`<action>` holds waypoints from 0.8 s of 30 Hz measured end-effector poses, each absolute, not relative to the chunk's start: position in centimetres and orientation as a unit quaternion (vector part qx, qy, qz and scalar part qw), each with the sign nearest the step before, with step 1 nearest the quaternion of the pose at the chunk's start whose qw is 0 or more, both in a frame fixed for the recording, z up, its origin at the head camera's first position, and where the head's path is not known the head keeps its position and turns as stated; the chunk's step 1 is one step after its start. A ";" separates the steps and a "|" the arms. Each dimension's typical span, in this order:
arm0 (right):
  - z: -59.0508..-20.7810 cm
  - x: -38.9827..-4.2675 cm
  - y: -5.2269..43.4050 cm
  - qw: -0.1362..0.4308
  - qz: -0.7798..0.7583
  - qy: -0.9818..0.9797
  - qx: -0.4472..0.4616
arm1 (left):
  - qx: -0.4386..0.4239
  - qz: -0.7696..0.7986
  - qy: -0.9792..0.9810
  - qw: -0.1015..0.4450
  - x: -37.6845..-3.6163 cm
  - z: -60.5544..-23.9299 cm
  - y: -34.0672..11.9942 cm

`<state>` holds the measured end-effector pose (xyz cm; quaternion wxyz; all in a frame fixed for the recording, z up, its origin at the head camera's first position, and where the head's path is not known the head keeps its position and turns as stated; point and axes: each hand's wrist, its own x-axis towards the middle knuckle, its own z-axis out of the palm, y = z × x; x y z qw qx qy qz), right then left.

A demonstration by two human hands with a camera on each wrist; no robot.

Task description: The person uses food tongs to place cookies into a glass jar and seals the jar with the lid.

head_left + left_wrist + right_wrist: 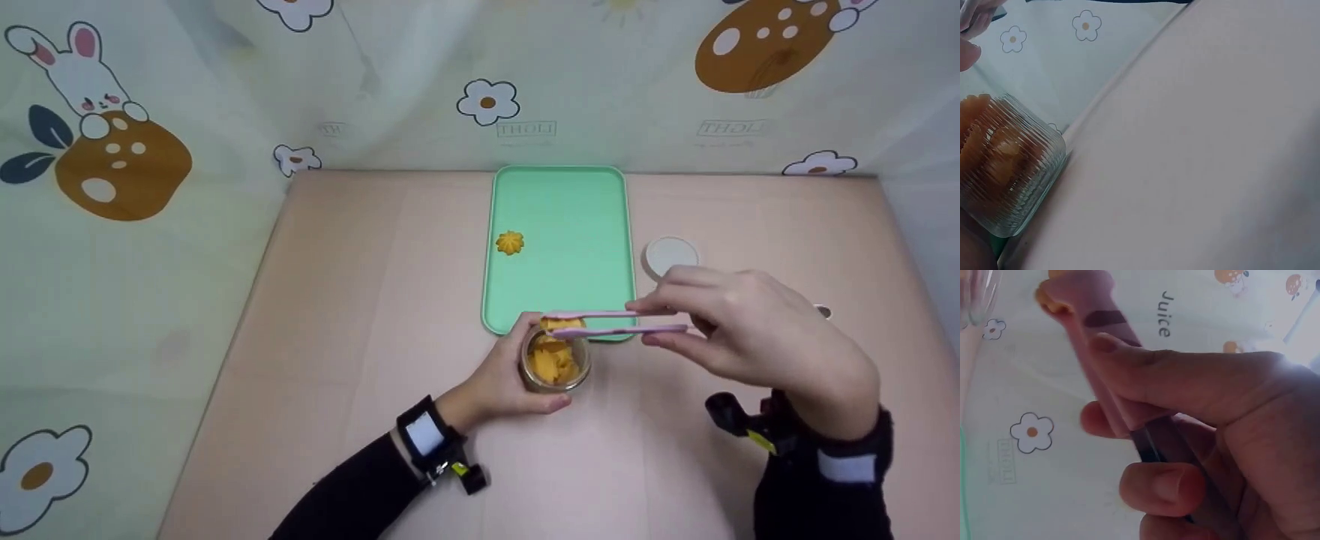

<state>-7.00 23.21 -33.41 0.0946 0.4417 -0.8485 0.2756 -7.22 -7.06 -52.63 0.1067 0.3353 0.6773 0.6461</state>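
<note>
My left hand (506, 379) grips a ribbed glass jar (530, 381) around its side, its mouth facing up toward the head camera. Several yellow-orange cookies (553, 364) fill the jar, and they show through the glass wall in the left wrist view. Pink tongs (622, 330) are pinched between the thumb and fingers of my right hand (750, 330). Between the tong tips, just over the jar's mouth, is one cookie (562, 325). In the right wrist view the tongs (1106, 365) have pink ends and a dark metal handle, with the cookie (1050, 301) partly hidden behind them.
A green tray (562, 225) lies beyond the jar, with a star-ridged cookie (510, 242) on its left side. Right of the tray is a round white lid (672, 257). A small shiny object (823, 311) is partly hidden behind my right hand. A printed curtain (390, 90) stands behind the table.
</note>
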 end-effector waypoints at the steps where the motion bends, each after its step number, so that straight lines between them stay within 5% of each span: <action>1: -33.3 -6.7 23.1 0.094 0.268 -0.851 0.441 | 0.337 0.647 0.676 0.106 -7.2 -52.6 -7.0; 24: -32.7 -5.1 22.8 0.020 0.213 -0.913 0.349 | 0.344 0.656 0.662 0.111 -7.4 -52.5 -7.0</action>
